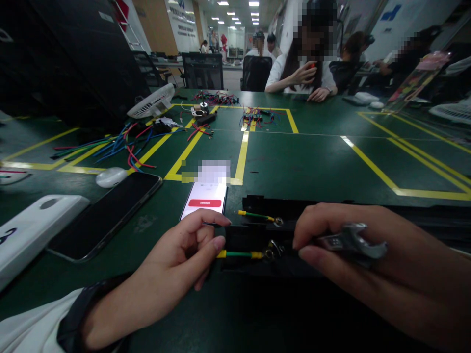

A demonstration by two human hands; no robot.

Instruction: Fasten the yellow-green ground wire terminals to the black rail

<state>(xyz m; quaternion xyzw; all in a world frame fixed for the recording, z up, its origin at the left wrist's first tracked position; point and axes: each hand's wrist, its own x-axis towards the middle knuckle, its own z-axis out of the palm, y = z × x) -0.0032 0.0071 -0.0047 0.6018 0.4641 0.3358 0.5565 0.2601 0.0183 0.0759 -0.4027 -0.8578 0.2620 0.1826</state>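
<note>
Head camera: the right hand [371, 260] clamps a wrench [353, 240], the left hand [184, 252] pinches a green-and-yellow wire [243, 254]; lettering on the phone [208, 193] is illegible.

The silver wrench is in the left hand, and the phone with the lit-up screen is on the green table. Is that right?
Not quite. The head view shows the silver wrench in the right hand, not the left. The phone with the lit-up screen is on the green table, just as you said.
</note>
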